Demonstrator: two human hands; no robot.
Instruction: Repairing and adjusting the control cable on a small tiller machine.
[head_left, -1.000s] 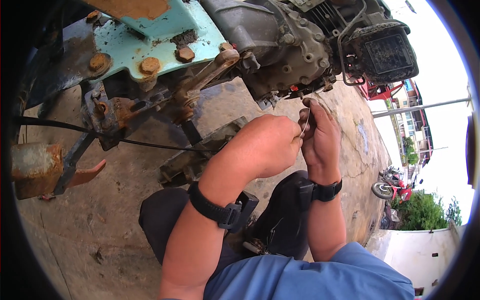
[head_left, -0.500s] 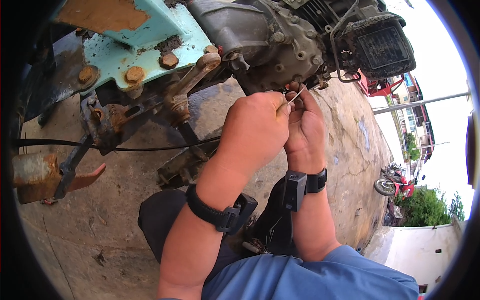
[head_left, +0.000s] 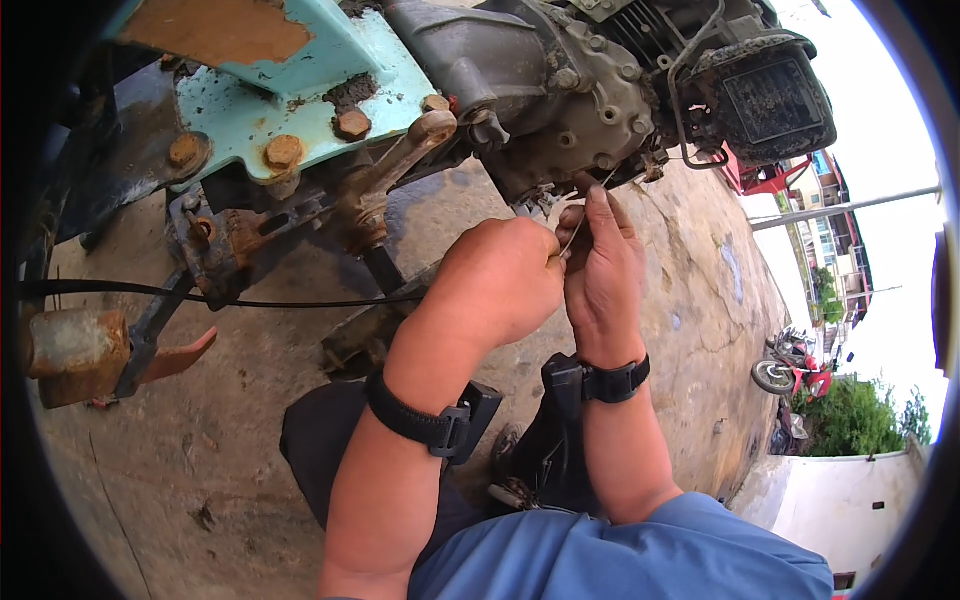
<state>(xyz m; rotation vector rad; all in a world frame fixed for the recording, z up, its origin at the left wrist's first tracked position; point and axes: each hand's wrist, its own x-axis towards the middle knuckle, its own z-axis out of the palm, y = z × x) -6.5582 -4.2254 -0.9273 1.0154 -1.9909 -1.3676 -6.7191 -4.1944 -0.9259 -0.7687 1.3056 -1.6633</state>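
Observation:
My left hand [head_left: 505,275] is closed, thumb and forefinger pinching a thin, light-coloured wire [head_left: 574,240]. The wire slants up from that pinch across the fingers of my right hand [head_left: 608,275] toward the underside of a grey metal engine casing [head_left: 575,135]. My right hand is half turned palm-side up, thumb raised and fingers curled around the wire; its fingertips are partly hidden. Both hands are just below the casing, where small metal fittings [head_left: 540,197] show. A black sheathed cable [head_left: 270,299] runs from the left and passes out of sight behind my left forearm.
A turquoise metal bracket [head_left: 400,95] with rusty bolts stands at the upper left, a rusty lever arm [head_left: 405,150] beneath it. A dirty black box-shaped cover [head_left: 768,100] juts out at the upper right. Stained concrete [head_left: 250,440] lies below; a red motorcycle [head_left: 795,370] is parked farther off.
Both hands have drawn slightly down, away from the casing. My right hand has turned, with its thumb now raised, and more of the fittings beneath the casing shows.

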